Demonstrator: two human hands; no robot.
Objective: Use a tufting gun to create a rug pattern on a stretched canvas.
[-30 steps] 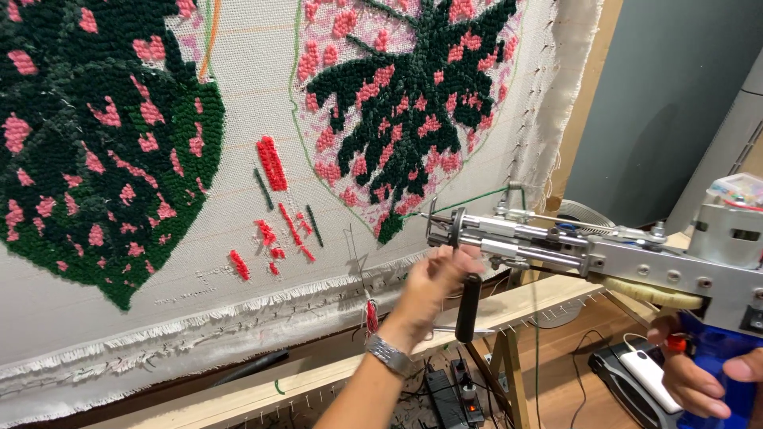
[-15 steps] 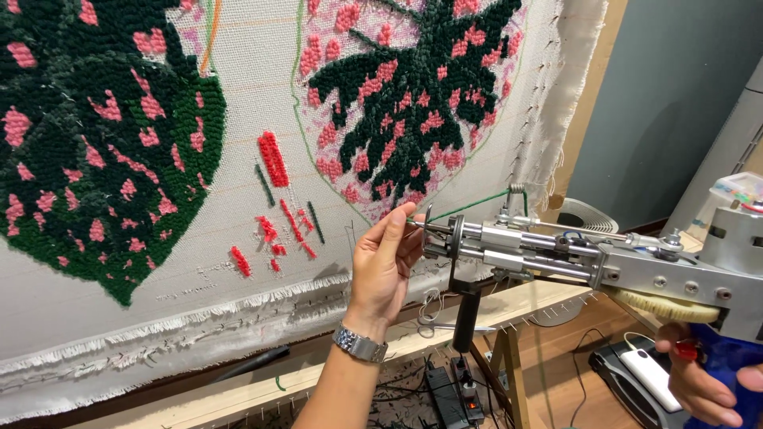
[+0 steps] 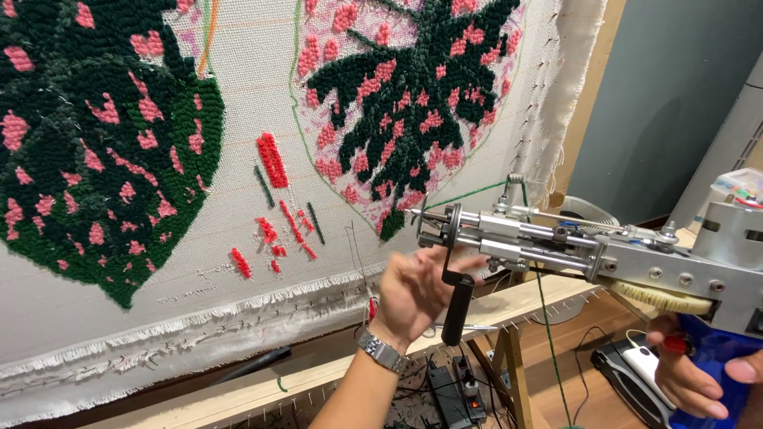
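Left hand: my left hand sits just under the nose of the silver metal tufting gun with blue handle, palm up, fingers loosely spread, holding nothing. Half a second ago its fingertips were pinched at the needle; now it has dropped below, near the black front handle.
Right hand: my right hand wraps the blue handle at the lower right, grip closed around it, carrying the gun's weight.
Gun position: held level in the air, needle tip pointing left, just short of the stretched white backing cloth, not touching it as far as I can tell.
Yarn: a thin green yarn strand runs from the cloth side to the gun's guide loop.
Change read: the fingers leaving the needle suggests the fiddling at the tip is finished, in my judgement.
Surroundings: dark green and pink tufted leaf straight ahead of the needle; wooden frame rail below; silver wristwatch on the left wrist.
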